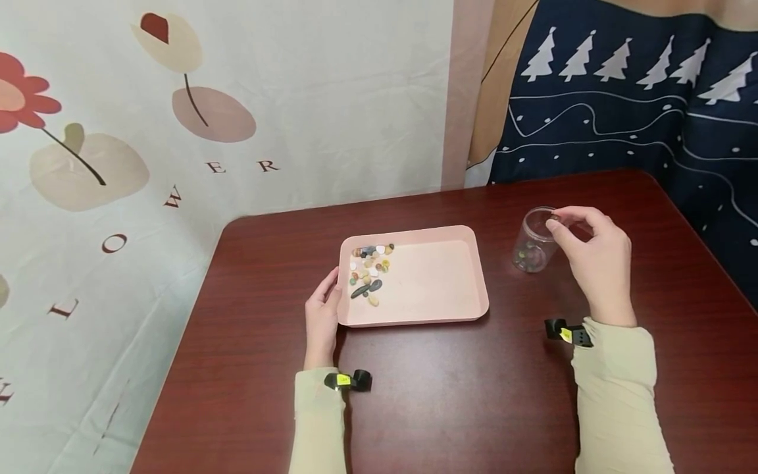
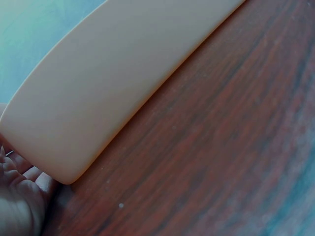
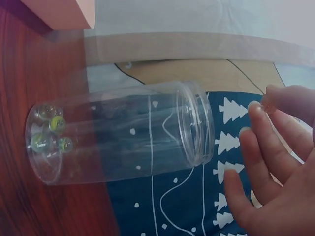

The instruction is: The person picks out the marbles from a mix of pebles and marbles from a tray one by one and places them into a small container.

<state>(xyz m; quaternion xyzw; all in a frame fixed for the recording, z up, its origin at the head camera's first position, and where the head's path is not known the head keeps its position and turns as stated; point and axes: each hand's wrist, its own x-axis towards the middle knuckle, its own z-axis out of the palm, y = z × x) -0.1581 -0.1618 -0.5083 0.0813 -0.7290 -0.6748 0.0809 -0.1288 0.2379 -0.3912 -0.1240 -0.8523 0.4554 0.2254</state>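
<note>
My right hand [image 1: 598, 263] pinches a small reddish-brown, see-through bead [image 3: 268, 104] between thumb and fingertips, just beside the mouth of a clear jar [image 3: 133, 132]. The jar stands upright and uncapped on the table, with several green and yellow glass marbles [image 3: 58, 124] at its bottom. At the left end of a pink tray [image 1: 426, 276], my left hand [image 1: 322, 322] holds the side wall, though part of its grip is hidden. Several small stones and beads [image 1: 368, 271], white, yellow, brown and dark, lie in the tray's left part.
The dark red wooden table [image 1: 444, 395] carries the tray and the jar. A pale cloth [image 1: 331, 92] with flower prints hangs behind it, and a navy cloth [image 1: 592, 118] with white trees hangs at the right. Each wrist wears a black strap.
</note>
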